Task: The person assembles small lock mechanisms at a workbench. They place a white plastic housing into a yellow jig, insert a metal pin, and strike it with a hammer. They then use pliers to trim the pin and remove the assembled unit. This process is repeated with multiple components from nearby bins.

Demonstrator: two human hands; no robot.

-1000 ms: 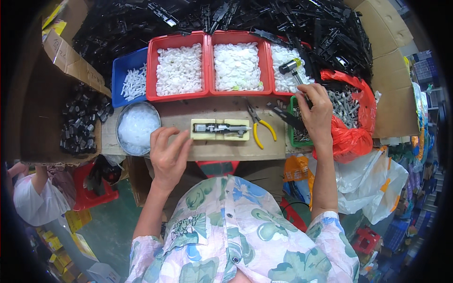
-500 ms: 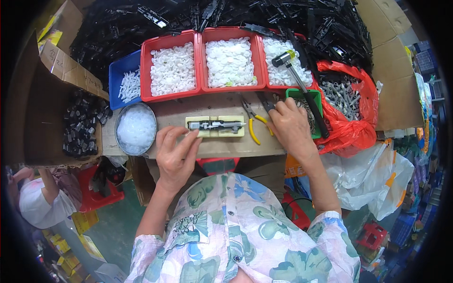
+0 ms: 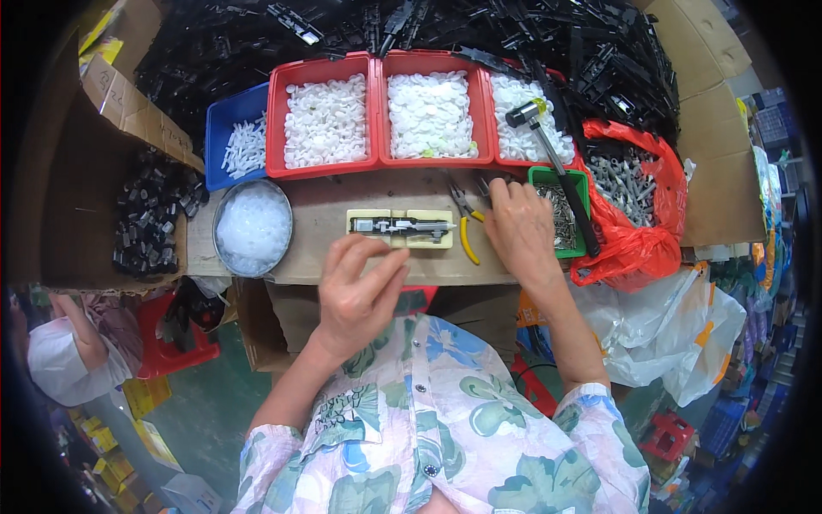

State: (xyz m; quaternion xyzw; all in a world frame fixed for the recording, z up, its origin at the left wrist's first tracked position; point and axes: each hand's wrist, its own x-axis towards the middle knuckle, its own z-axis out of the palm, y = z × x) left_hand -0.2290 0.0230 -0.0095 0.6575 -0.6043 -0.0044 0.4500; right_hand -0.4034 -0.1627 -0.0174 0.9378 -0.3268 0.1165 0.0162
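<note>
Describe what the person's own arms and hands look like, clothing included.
Both forearms are bare, and so are the left hand and right hand: no gloves, and no rings or watch that I can make out. The short sleeves end around the elbows; the shirt is pale pink with large green and blue flowers and has a buttoned front.

Green floor (image 3: 205, 411) beneath a wooden workbench (image 3: 325, 227), cardboard boxes (image 3: 719, 154) alongside.

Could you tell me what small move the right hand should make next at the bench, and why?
Probably close the right hand on the yellow-handled pliers: its fingers rest just beside them, and a small metal part lies in the cream jig right next to them. The left hand hovers just below the jig, fingers pinched together.
</note>
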